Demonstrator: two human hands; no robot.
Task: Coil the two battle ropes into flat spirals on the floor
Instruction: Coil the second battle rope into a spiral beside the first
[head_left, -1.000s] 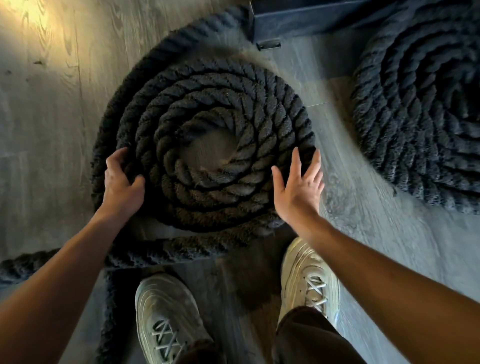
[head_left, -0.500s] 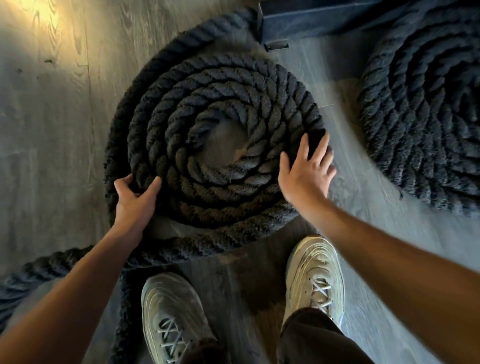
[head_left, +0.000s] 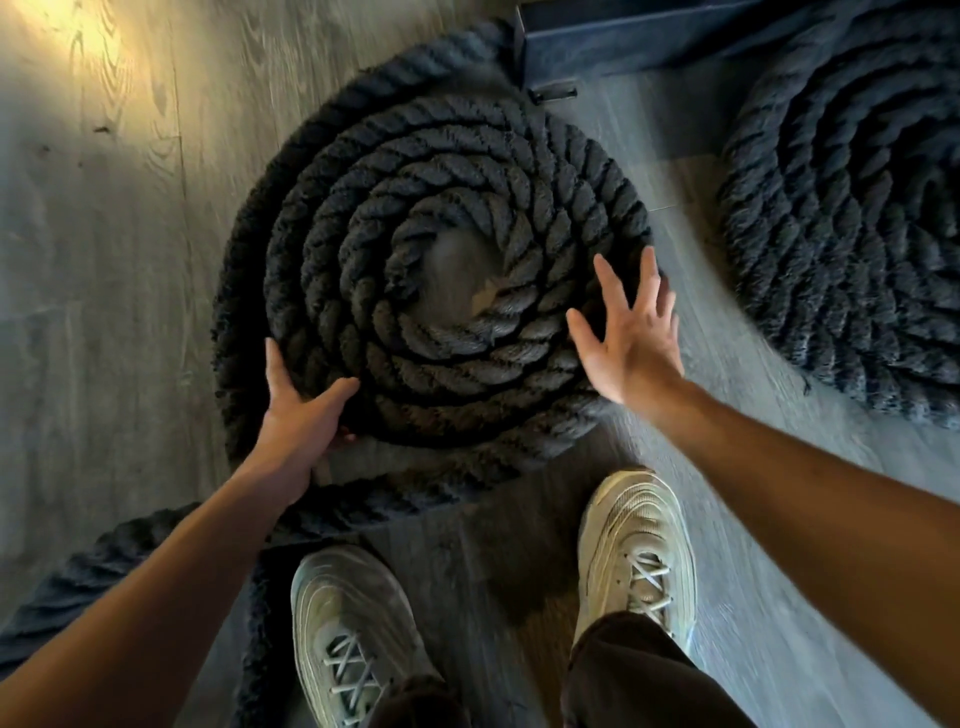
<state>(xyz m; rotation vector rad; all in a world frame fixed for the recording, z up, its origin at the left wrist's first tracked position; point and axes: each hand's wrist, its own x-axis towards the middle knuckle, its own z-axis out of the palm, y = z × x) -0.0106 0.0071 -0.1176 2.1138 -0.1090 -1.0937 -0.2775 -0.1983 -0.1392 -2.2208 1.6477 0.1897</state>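
A thick dark battle rope lies in a flat spiral (head_left: 467, 171) on the floor in front of my feet. Its outer turn is loose and bulges at the left, and its tail (head_left: 78, 577) trails off to the lower left. My left hand (head_left: 298, 415) grips the spiral's near-left rim, thumb on top and fingertips tucked under the edge. Over the spiral's right rim, my right hand (head_left: 631, 338) is flat with its fingers spread, holding nothing. The second rope's spiral (head_left: 852, 234) lies at the right, partly cut off by the frame.
A dark metal base (head_left: 649, 31) with a small bracket stands just behind the near spiral. My two pale sneakers (head_left: 353, 634) (head_left: 639, 551) stand close to its front edge. Another strand of rope (head_left: 254, 623) runs down beside my left shoe. The floor is grey wood plank.
My left hand slid along the rim from the spiral's left side to its near-left edge and hooked under it. My right hand stayed at the right rim and spread its fingers wider.
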